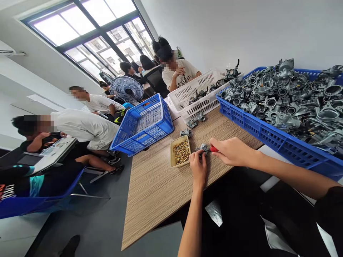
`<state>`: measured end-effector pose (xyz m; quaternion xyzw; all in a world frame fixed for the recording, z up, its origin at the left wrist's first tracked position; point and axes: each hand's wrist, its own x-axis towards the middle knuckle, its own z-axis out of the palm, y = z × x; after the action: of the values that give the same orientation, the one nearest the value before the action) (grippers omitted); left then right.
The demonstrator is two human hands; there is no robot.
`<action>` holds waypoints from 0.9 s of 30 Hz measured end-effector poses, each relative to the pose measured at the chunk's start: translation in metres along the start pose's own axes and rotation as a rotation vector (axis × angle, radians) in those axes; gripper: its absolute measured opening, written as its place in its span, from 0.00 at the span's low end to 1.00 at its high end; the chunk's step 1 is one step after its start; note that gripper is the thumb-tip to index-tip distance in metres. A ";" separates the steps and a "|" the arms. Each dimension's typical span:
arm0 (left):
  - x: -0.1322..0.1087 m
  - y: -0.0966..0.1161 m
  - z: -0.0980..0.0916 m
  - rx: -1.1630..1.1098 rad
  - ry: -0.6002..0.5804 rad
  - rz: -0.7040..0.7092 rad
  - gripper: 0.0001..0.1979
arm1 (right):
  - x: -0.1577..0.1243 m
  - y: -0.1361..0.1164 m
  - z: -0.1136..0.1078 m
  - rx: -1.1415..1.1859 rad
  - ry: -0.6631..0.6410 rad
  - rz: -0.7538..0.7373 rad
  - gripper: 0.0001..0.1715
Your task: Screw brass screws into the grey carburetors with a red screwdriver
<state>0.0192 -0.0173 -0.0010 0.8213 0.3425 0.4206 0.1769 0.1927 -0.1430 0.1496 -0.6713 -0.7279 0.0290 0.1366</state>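
My left hand (198, 167) has its fingers closed on a small grey metal part (203, 147) just above the wooden table (152, 185). From the right, my right hand (232, 151) grips a red-handled tool (213, 148), whose front end meets the metal part. The tool's tip is hidden. Left of my left hand, a cream tray (171, 153) holds many small brass-coloured pieces (181, 152). Another grey metal part (185, 132) lies right behind this tray, and more (192, 123) rest farther back, beside the white basket.
A blue crate (238, 119) heaped with metal parts stands at the right. Behind the table's middle is a white basket (184, 110) with several parts. A blue crate (144, 139) sits at the back left. People sit beyond, near a fan (127, 89).
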 end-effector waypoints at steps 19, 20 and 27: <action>0.000 0.000 -0.001 0.009 0.010 0.012 0.07 | 0.003 0.003 0.007 -0.034 0.020 0.059 0.15; 0.000 0.000 -0.001 0.010 0.012 0.014 0.07 | 0.003 0.003 0.007 -0.032 0.021 0.053 0.15; 0.000 0.000 0.000 0.012 0.016 0.020 0.07 | 0.001 0.001 0.006 0.013 0.014 0.001 0.12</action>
<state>0.0187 -0.0175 -0.0011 0.8223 0.3381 0.4270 0.1651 0.1926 -0.1406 0.1437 -0.6708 -0.7265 0.0293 0.1461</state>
